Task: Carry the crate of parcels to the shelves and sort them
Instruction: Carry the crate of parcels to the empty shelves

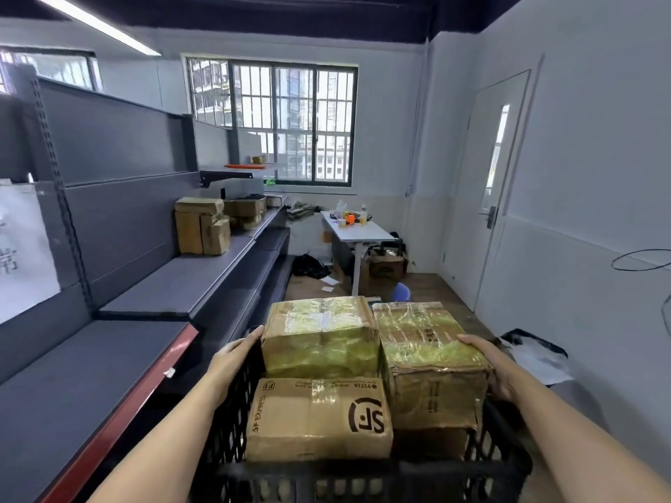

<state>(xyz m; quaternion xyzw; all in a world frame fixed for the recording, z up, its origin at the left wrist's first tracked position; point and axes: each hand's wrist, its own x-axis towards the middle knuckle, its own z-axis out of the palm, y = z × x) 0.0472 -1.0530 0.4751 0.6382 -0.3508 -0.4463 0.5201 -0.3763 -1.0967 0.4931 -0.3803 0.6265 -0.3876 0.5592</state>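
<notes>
Fingers [250,337] of the left hand [232,361] curl over the left rim of the black crate [232,412], gripping it. The right hand [490,364] lies along the crate's right side, its fingers [472,341] bent against the top edge of the tall taped parcel [428,361]; whether they also catch the rim beneath I cannot tell.

The crate is held up in front of the person and is packed to above its rim. Inside it, a parcel wrapped in yellowish tape [319,335] sits at the far left, the SF Express box [319,419] at the near left, touching it, and the tall taped parcel fills the right side.

Left of the crate run the grey shelves [152,285], their near edge trimmed in red, just beside the crate's left wall. Further along the same shelf stand several brown cartons [203,226]. Beyond the crate is open wooden floor [428,288], then a white desk [357,230] under the barred window [272,121], with boxes and clutter below it. Right of the crate are a white wall and a door [497,183].
</notes>
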